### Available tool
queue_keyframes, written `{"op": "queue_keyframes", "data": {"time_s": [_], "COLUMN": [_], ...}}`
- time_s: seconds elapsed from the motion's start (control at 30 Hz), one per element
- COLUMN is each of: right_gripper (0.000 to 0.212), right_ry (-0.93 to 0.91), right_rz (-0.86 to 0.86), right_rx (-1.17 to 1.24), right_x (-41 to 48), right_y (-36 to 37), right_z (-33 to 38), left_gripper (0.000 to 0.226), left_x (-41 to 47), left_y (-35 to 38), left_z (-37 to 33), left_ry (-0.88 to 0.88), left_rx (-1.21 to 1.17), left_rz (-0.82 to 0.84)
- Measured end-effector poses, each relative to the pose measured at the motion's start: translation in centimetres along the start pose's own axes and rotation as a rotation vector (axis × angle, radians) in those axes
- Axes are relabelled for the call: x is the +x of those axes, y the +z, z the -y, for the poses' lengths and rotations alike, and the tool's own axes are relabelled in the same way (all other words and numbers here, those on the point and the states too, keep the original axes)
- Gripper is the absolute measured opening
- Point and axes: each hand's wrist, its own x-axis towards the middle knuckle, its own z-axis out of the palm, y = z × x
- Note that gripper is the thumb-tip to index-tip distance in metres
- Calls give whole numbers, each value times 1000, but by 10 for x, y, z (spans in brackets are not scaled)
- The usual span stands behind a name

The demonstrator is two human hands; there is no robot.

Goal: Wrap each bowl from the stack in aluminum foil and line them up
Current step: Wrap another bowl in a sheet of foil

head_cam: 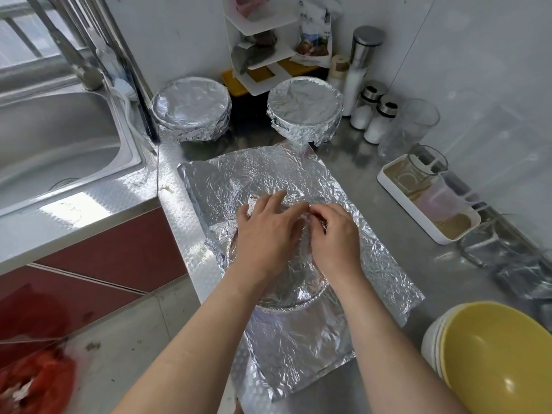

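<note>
Pressing down with the left hand point(265, 234), fingers point(279, 198) spread and nearly straight, flat on crinkled foil, gripping nothing. Pinching with the right hand point(336, 240), fingers point(321, 218) curled inward, thumb and fingertips closed on a small fold of the foil sheet point(254, 174). Fingertips of the two hands almost meeting.

Directly beneath both palms, the bowl point(277, 306), covered by foil apart from the curve of its near rim, a ridged arc back towards the wrists. Under and around it, the same foil sheet: silver, heavily creased, loose on the steel counter point(397, 234), spreading beyond the fingertips on the far side, out past the right hand's knuckles, and back under both forearms. Left of the left hand's fingers, its edge folded over in a narrow strip.

Well beyond the fingertips, near the wall, two more side by side but apart: the left wrapped bowl point(192, 112) ahead and to the left of the left hand's fingers, the right wrapped bowl point(304, 107) roughly straight ahead of the right hand's, both sheathed in foil, tops drawn flat. Right of the right forearm, well apart from the fingers, the stack of bowls point(495, 360), unwrapped, yellow on top, pale rims showing beneath.
</note>
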Motion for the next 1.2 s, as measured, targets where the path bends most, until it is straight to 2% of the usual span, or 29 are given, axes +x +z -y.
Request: {"op": "queue_keyframes", "data": {"time_s": [0.1, 0.17, 0.23, 0.33, 0.5, 0.67, 0.83, 1.07, 1.13, 1.2], "right_gripper": [18, 16, 24, 42, 45, 44, 39, 33, 32, 33], "right_ry": [26, 98, 251, 479, 452, 308, 252, 323, 330, 346], "right_rz": [46, 42, 26, 112, 269, 429, 544, 494, 442, 387], "right_rx": [36, 154, 370, 675, 704, 561, 492, 518, 533, 551], "right_x": [1, 1, -2, -5, 0, 9, 17, 15, 9, 2], "right_y": [1, -1, -8, -15, -10, -9, -10, -11, -13, -14], "right_z": [-1, -1, -2, -7, -6, -4, -2, -1, 0, 1], "left_gripper": [36, 37, 40, 41, 42, 43, 44, 56, 52, 43], "left_x": [3, 5, 4, -3, -13, -10, -9, -11, -17, -29], "left_y": [2, 2, -1, -7, -7, -3, -3, -9, -15, -21], "left_z": [-3, -4, 0, 12, 21, 24, 25, 24, 27, 33], "left_ry": [-28, -29, -38, -90, -83, -31, -8, -27, -90, -219], "left_rx": [9, -5, -31, -28, -75, -71, -93, -141, -178, -316], "left_rz": [11, 13, 0, -32, 2, 16, 10, 26, -58, -179]}}
